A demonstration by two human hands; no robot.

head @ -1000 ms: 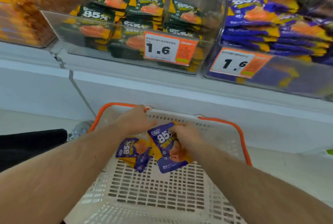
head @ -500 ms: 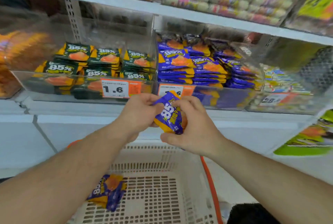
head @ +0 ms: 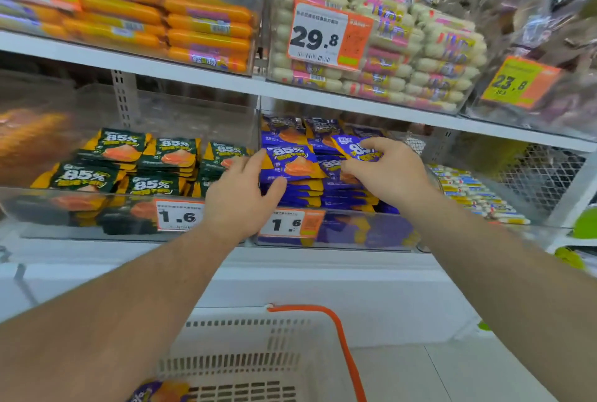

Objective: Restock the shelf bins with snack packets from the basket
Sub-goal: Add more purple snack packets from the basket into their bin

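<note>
My right hand (head: 387, 172) reaches into the clear bin (head: 381, 233) of purple snack packets and curls its fingers over one purple packet (head: 350, 146) on top of the right-hand stack. My left hand (head: 239, 201) pinches the left edge of another purple packet (head: 294, 162) that lies on the left-hand stack, index finger above and thumb below. Below, the white basket (head: 258, 324) with an orange handle (head: 342, 330) has a purple packet (head: 161, 392) at its bottom, partly hidden by my left forearm.
Left of the purple bin stands a clear bin of green 85% packets (head: 155, 159). Price tags reading 1.6 (head: 287, 224) hang on both bin fronts. The upper shelf (head: 193, 75) holds orange sausages and white sausage packs. A wire-mesh bin (head: 542, 172) is at the right.
Both hands have risen from in front of the shelf edge into the purple bin. They held packets together before; now each hand is on a separate packet on the stacks.
</note>
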